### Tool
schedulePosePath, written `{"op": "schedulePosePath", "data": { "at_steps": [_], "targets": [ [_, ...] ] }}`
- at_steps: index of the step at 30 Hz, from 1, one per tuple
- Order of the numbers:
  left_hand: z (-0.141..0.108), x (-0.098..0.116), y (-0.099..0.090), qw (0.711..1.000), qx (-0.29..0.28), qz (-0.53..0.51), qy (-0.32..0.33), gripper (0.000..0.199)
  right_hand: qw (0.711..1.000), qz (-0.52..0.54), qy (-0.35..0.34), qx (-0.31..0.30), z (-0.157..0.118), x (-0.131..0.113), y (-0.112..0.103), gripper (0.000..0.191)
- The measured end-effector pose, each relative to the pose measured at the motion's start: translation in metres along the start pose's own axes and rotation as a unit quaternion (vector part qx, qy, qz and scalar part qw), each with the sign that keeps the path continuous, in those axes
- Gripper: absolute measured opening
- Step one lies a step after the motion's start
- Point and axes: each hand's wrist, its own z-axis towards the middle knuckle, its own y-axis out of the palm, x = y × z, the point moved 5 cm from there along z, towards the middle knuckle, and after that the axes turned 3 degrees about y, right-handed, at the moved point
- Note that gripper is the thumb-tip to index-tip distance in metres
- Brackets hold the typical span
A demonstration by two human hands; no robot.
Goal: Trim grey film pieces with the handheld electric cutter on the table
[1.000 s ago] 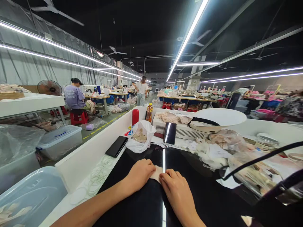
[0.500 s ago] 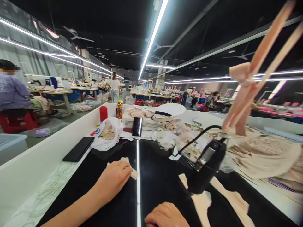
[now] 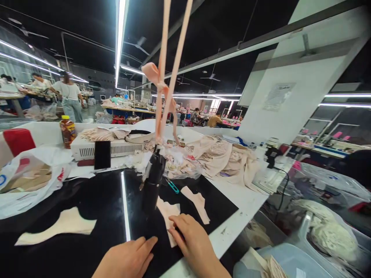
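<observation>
My right hand [image 3: 193, 241] is at the near right edge of a beige fabric piece [image 3: 167, 210], thumb and forefinger closed on its border. My left hand [image 3: 127, 258] rests on the black work surface [image 3: 107, 208], holding nothing, fingers stretched forward. A second cut piece of beige fabric [image 3: 62, 227] lies flat to the left, and a third [image 3: 197, 202] lies to the right beyond my right hand. Between the pieces hangs a black hand-held tool [image 3: 153, 177], suspended on knotted pink straps [image 3: 162, 96]; its lower end is blurred. A teal-handled tool [image 3: 173, 186] lies behind it.
Behind are a white vented box [image 3: 116, 150], a phone [image 3: 102, 154], a bottle [image 3: 67, 131] and heaped beige fabric [image 3: 226, 154]. A plastic bag [image 3: 37, 173] sits left. Bins [image 3: 278, 258] stand below the right edge. A person [image 3: 71, 96] stands farther off.
The view has swung right. My left hand has let go of the left fabric piece and moved rightward. My right hand has reached the middle piece.
</observation>
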Motion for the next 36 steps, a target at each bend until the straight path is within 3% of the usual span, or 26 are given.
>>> {"op": "schedulePosePath", "data": {
  "at_steps": [5,11,20,27,36],
  "targets": [
    [0.028,0.000,0.018,0.998,-0.040,0.051,-0.018,0.034,0.999,-0.048,-0.010,-0.002,-0.001,0.002,0.022,0.011],
    [0.031,0.002,0.029,0.996,-0.060,0.055,-0.029,0.034,0.999,-0.042,-0.008,0.006,-0.006,0.004,0.021,0.008],
    [0.031,0.011,0.025,0.997,-0.011,0.074,0.002,0.038,0.998,-0.055,-0.019,0.024,-0.013,0.010,0.026,0.014],
    [0.030,0.012,0.031,0.995,-0.016,0.102,0.002,0.046,0.998,-0.058,-0.030,0.019,-0.013,0.010,0.023,0.017],
    [0.034,0.017,0.022,0.995,-0.021,0.102,0.010,0.043,0.997,-0.074,-0.032,-0.009,-0.017,0.007,0.016,0.015]
  ]
}}
